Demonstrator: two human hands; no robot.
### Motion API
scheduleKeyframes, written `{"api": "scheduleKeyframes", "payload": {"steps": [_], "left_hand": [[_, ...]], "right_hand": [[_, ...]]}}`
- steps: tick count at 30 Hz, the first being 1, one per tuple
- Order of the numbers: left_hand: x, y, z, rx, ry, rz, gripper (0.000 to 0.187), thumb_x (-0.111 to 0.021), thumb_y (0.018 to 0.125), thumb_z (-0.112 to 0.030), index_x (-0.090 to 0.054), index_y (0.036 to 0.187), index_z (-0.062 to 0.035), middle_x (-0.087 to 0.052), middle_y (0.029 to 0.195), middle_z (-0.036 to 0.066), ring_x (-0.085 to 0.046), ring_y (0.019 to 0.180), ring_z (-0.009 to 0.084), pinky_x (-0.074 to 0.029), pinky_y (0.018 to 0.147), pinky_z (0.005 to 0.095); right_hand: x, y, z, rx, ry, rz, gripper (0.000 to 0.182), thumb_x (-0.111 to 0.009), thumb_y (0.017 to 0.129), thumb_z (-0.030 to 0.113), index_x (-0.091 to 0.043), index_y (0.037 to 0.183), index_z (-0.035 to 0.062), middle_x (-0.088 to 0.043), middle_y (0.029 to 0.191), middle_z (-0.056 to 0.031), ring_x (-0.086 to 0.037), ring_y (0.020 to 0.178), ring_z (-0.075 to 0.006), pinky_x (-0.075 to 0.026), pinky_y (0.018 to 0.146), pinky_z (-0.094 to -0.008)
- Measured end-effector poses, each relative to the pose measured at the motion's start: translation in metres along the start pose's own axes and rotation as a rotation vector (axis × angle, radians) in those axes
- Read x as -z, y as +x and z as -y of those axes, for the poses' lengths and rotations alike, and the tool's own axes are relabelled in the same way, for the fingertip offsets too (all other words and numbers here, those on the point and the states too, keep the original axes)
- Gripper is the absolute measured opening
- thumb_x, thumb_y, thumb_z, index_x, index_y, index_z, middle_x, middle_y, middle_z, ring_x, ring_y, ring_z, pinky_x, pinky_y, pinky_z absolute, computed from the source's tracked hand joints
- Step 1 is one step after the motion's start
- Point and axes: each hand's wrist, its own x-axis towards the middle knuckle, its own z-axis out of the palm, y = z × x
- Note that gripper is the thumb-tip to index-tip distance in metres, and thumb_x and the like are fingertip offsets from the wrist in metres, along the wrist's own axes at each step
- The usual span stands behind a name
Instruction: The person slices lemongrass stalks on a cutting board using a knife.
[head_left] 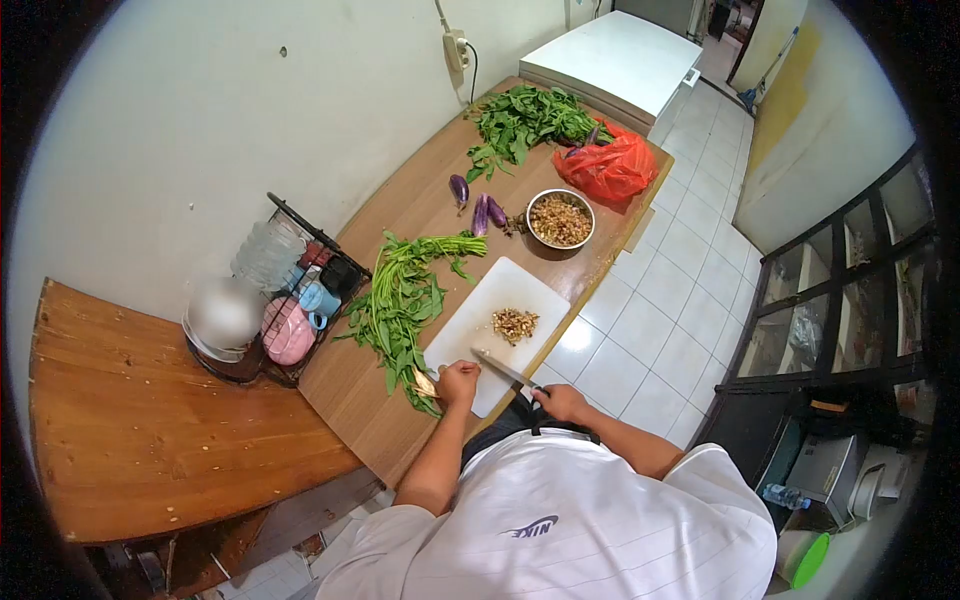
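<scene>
A knife [506, 368] is gripped by its dark handle in my right hand [562, 403], at the near right edge of the white cutting board [545, 290]. Its blade points left across the board, close to my left hand [459, 384]. That hand rests at the board's near left corner with its fingers curled; what they hold, if anything, is hidden. A small heap of chopped brownish pieces [515, 326] lies on the board beyond the blade. Beside my left hand, a pale yellowish piece [425, 383] lies against the leafy greens [400, 295].
A metal bowl [531, 233] of similar chopped pieces stands beyond the board. Purple eggplants [481, 214], more greens [525, 120] and a red plastic bag [612, 168] lie farther back. At left stands a dish rack [335, 250] with dishes. A white chest [615, 60] adjoins the table's far end.
</scene>
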Motion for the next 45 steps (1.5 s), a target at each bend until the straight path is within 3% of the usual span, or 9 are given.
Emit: {"api": "scheduleKeyframes", "payload": {"steps": [8, 17, 19, 21, 27, 31, 33, 37, 45], "left_hand": [[0.007, -0.004, -0.006, 0.042, 0.006, 0.007, 0.016, -0.082, 0.074, -0.029, -0.081, 0.084, -0.0164, -0.076, 0.079, 0.006, -0.072, 0.075, 0.0239, -0.055, 0.071, 0.0374], [-0.014, 0.012, 0.025, 0.065, -0.012, 0.049, 0.016, -0.083, 0.071, -0.03, -0.082, 0.084, -0.0198, -0.072, 0.083, 0.011, -0.071, 0.078, 0.0288, -0.055, 0.074, 0.0405], [-0.018, 0.014, 0.029, 0.065, -0.017, 0.056, 0.016, -0.083, 0.071, -0.03, -0.082, 0.084, -0.0201, -0.072, 0.083, 0.011, -0.071, 0.078, 0.0292, -0.055, 0.074, 0.0406], [-0.02, 0.015, 0.031, 0.031, 0.051, -0.005, 0.016, -0.082, 0.073, -0.024, -0.081, 0.085, -0.014, -0.075, 0.071, 0.004, -0.07, 0.06, 0.0187, -0.054, 0.062, 0.0332], [-0.007, 0.005, 0.014, 0.01, 0.018, -0.015, 0.018, -0.083, 0.073, -0.026, -0.081, 0.086, -0.0133, -0.075, 0.072, 0.005, -0.07, 0.059, 0.0193, -0.054, 0.061, 0.0334], [-0.008, 0.01, 0.015, 0.038, 0.013, 0.05, 0.018, -0.083, 0.074, -0.026, -0.082, 0.087, -0.0138, -0.075, 0.074, 0.006, -0.071, 0.061, 0.0198, -0.054, 0.061, 0.0337], [-0.008, 0.01, 0.017, 0.08, 0.001, 0.072, 0.016, -0.083, 0.072, -0.029, -0.082, 0.085, -0.019, -0.074, 0.074, 0.007, -0.07, 0.069, 0.0259, -0.055, 0.07, 0.0381], [-0.009, 0.008, 0.022, 0.023, -0.024, 0.044, 0.018, -0.084, 0.076, -0.028, -0.082, 0.087, -0.0144, -0.075, 0.076, 0.005, -0.071, 0.064, 0.0201, -0.054, 0.063, 0.0341], [0.0, -0.002, 0.008, -0.041, -0.017, -0.004, 0.018, -0.084, 0.076, -0.031, -0.082, 0.086, -0.0159, -0.075, 0.077, 0.005, -0.072, 0.073, 0.0232, -0.055, 0.073, 0.036]], "right_hand": [[-0.014, 0.001, -0.007, 0.046, 0.007, -0.01, 0.059, -0.043, 0.1, 0.059, -0.074, 0.108, 0.0095, -0.073, 0.097, -0.0208, -0.069, 0.095, -0.0403, -0.052, 0.088, -0.0468], [-0.007, 0.001, -0.002, 0.036, 0.015, 0.069, 0.068, -0.041, 0.1, 0.061, -0.072, 0.115, 0.0032, -0.07, 0.112, -0.0264, -0.064, 0.112, -0.0438, -0.049, 0.099, -0.049], [-0.008, 0.003, -0.002, 0.103, 0.008, 0.022, 0.061, -0.041, 0.101, 0.058, -0.073, 0.109, 0.006, -0.071, 0.099, -0.0266, -0.067, 0.099, -0.0448, -0.051, 0.09, -0.0492], [-0.008, 0.001, -0.002, 0.095, 0.014, 0.03, 0.061, -0.042, 0.101, 0.058, -0.073, 0.11, 0.0065, -0.071, 0.1, -0.0262, -0.066, 0.099, -0.0447, -0.051, 0.09, -0.0491], [-0.002, -0.003, 0.003, 0.065, -0.019, 0.015, 0.061, -0.043, 0.099, 0.06, -0.073, 0.111, 0.0079, -0.072, 0.103, -0.0236, -0.067, 0.1, -0.0436, -0.051, 0.09, -0.0485], [0.006, 0.004, 0.011, 0.053, -0.05, 0.084, 0.067, -0.042, 0.099, 0.062, -0.073, 0.11, 0.0042, -0.071, 0.105, -0.0245, -0.066, 0.105, -0.0434, -0.051, 0.094, -0.0496], [0.004, 0.004, 0.011, 0.05, -0.045, 0.061, 0.067, -0.041, 0.099, 0.062, -0.074, 0.109, 0.0044, -0.072, 0.105, -0.0242, -0.066, 0.105, -0.043, -0.051, 0.094, -0.0497], [0.003, -0.004, 0.0, 0.08, -0.071, 0.005, 0.061, -0.043, 0.1, 0.06, -0.074, 0.107, 0.0076, -0.072, 0.103, -0.0228, -0.067, 0.1, -0.0426, -0.052, 0.09, -0.0485], [0.008, -0.002, -0.001, 0.061, -0.006, 0.03, 0.063, -0.042, 0.1, 0.059, -0.074, 0.107, 0.0054, -0.071, 0.102, -0.0247, -0.067, 0.101, -0.0435, -0.052, 0.092, -0.0497]]}}
